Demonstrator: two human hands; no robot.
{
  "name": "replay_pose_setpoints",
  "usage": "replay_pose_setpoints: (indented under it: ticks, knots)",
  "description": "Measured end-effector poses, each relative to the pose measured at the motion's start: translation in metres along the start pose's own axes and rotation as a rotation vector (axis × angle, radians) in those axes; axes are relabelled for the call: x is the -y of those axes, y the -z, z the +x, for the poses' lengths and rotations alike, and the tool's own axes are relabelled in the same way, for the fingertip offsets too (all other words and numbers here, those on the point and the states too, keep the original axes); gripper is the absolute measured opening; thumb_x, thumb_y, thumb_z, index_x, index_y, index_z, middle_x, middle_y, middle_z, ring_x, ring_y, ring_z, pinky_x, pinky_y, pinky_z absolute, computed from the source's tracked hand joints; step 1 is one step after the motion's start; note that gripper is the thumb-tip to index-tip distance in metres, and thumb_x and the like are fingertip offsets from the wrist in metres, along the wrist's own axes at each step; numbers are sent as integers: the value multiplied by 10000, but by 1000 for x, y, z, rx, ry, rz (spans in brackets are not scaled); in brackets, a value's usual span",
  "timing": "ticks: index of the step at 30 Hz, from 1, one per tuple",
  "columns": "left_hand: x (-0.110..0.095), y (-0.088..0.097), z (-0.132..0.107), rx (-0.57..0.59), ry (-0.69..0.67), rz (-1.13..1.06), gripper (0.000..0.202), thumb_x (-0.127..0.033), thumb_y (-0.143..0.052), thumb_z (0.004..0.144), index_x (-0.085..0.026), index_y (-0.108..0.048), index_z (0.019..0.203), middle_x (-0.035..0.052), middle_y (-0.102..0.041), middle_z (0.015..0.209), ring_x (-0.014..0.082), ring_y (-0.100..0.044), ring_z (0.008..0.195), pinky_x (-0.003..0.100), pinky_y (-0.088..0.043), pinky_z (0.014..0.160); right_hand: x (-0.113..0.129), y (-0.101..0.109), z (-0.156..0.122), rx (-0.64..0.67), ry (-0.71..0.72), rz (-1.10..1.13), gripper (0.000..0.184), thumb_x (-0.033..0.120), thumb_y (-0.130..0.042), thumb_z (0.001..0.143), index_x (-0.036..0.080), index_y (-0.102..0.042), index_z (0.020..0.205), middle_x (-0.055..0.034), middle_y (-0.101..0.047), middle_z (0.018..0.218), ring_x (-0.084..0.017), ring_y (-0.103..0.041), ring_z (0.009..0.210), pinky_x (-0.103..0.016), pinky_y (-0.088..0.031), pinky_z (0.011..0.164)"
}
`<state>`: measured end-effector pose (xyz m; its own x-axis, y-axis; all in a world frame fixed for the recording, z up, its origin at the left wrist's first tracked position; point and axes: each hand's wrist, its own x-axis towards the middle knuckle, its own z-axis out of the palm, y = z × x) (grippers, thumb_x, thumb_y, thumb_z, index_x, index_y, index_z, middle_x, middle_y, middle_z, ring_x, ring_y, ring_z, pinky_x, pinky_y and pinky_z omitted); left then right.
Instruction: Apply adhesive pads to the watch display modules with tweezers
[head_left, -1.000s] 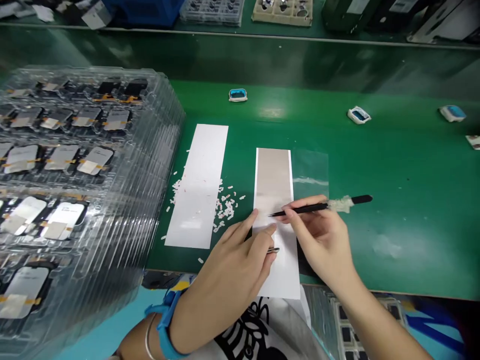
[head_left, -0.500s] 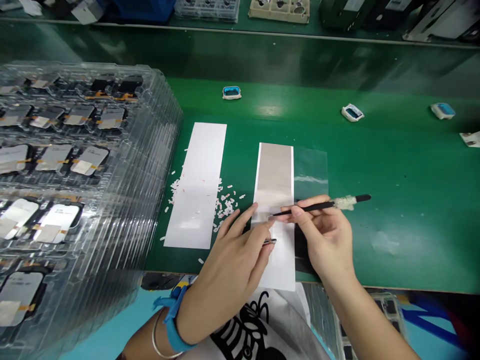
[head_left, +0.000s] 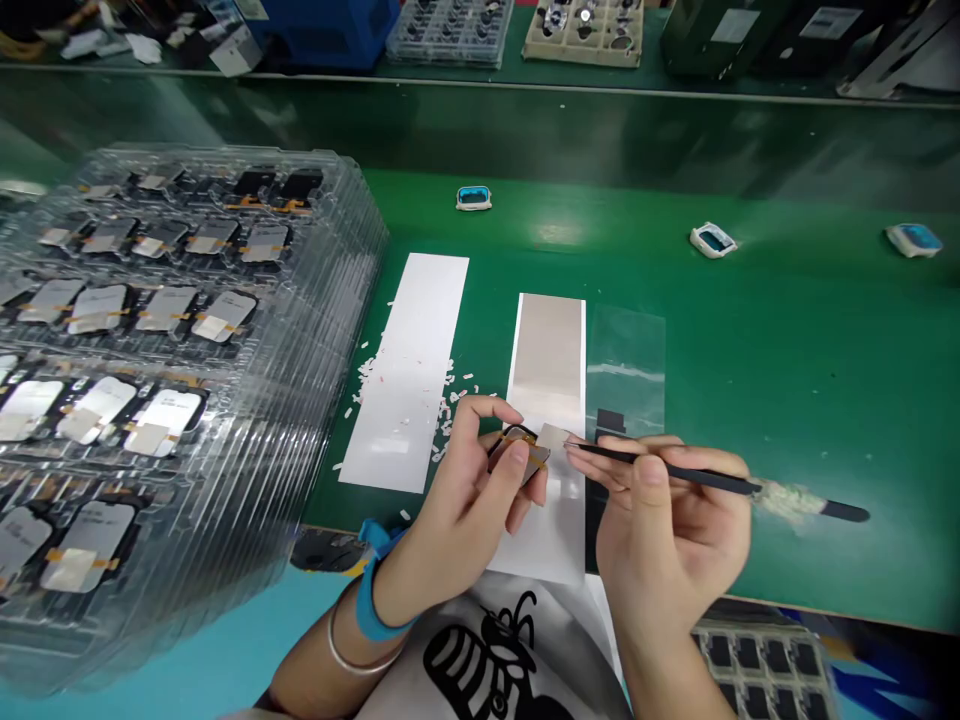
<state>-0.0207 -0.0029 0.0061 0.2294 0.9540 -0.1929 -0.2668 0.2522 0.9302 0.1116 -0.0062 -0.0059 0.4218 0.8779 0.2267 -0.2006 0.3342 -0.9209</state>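
Glossy green worktop (head_left: 787, 390). Loaded shelf (head_left: 585, 80) across far side, 12 o'clock from hands. Stack of clear trays (head_left: 322, 320) at 9 o'clock. Beige-topped strip (head_left: 551, 350) at 12, running under hands; white strip (head_left: 409, 380) at 10. Right hand (head_left: 671, 530) pinching black tweezers (head_left: 697, 476). Left hand (head_left: 469, 490) curled round small screen part (head_left: 534, 462), 9 o'clock of tweezer tips. Beige patch (head_left: 553, 437) at tips. White scraps (head_left: 448, 405), 10 o'clock.

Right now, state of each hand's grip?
Left hand: closed, holding a small flat module.
Right hand: closed, holding black tweezers, pale piece at their tips.
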Motion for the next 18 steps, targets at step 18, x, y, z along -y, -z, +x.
replay_pose_setpoints:
  ticks: [18]
  knots:
    - [10,-2,0,-14,-71,-22,126,-325,-463,1044,-253,-369,1086,-40,-542,756,86,-408,581,211,-358,554,-6,0,-7,20,-103,-37,100,199,-606,959,251,-525,987,-13,-669,893,-183,-746,775,-314,-673,640]
